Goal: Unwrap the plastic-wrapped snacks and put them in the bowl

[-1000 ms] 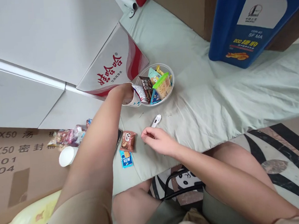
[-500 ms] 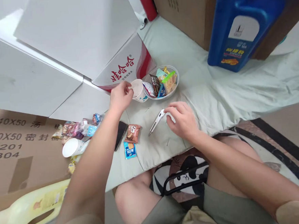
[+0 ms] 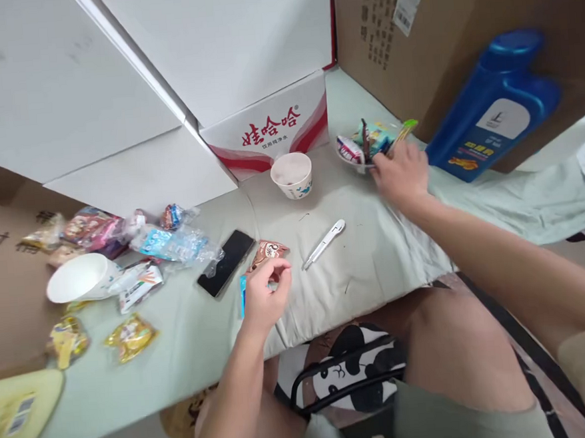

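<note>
My right hand [image 3: 403, 174] grips the near right rim of a clear plastic bowl [image 3: 360, 167] holding several wrapped snacks [image 3: 374, 136]. Curled and closed, my left hand [image 3: 268, 293] hovers over a brown snack packet [image 3: 270, 248] and a blue packet [image 3: 243, 296], partly hiding both; I see nothing in its fingers. Between the hands lies a white utility knife [image 3: 325, 243]. Behind it stands a white paper cup [image 3: 293, 175] with a blue print, upright and apart from the bowl.
A black phone [image 3: 228, 262] lies left of the packets. Further left are several wrapped snacks [image 3: 93, 233] and a tipped paper cup [image 3: 82, 277]. White cartons [image 3: 269, 34], a brown box [image 3: 439, 28] and a blue bottle [image 3: 496, 118] stand behind.
The bowl has shifted right, away from the paper cup, with my right hand now at it instead of by the knife. My left hand has left the cup and come down toward the packets.
</note>
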`<state>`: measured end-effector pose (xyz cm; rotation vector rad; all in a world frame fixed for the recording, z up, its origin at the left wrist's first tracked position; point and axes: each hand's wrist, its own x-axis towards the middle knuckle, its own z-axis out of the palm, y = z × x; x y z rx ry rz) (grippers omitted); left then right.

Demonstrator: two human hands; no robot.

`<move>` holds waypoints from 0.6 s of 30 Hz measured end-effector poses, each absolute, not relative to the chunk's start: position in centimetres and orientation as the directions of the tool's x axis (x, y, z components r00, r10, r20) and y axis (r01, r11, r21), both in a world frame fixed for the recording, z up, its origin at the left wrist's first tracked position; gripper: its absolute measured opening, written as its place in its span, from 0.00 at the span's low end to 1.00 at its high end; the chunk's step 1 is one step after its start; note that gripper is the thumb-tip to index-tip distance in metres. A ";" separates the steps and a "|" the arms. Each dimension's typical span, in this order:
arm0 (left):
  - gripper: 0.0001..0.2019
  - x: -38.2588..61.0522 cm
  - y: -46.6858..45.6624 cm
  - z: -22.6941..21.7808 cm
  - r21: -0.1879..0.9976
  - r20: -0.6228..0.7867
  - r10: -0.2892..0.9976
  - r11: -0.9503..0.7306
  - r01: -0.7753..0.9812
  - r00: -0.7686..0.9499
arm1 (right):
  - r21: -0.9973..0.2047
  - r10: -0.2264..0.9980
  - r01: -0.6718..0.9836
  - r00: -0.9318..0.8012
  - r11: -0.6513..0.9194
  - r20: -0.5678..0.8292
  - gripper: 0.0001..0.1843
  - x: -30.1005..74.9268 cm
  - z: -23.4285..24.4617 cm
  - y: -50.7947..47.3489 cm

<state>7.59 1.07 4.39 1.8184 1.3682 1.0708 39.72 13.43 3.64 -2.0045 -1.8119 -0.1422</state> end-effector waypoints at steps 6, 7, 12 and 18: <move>0.05 5.4 1.3 3.8 0.830 0.344 0.924 -0.383 0.405 0.167 | -0.266 0.937 0.955 0.206 -0.129 0.282 0.11 42.6 4.3 19.4; 0.05 5.0 1.4 3.7 0.837 0.349 0.922 -0.386 0.387 0.165 | -0.258 0.938 0.960 0.188 -0.112 0.291 0.09 43.0 4.0 21.2; 0.06 3.7 2.0 3.7 0.815 0.378 0.909 -0.416 0.404 0.174 | -0.143 0.994 0.989 0.054 -0.039 0.097 0.08 44.0 2.9 29.2; 0.06 3.4 1.6 3.6 0.810 0.430 0.893 -0.446 0.380 0.131 | 0.050 0.977 0.999 0.022 -0.011 -0.210 0.23 42.0 4.6 25.3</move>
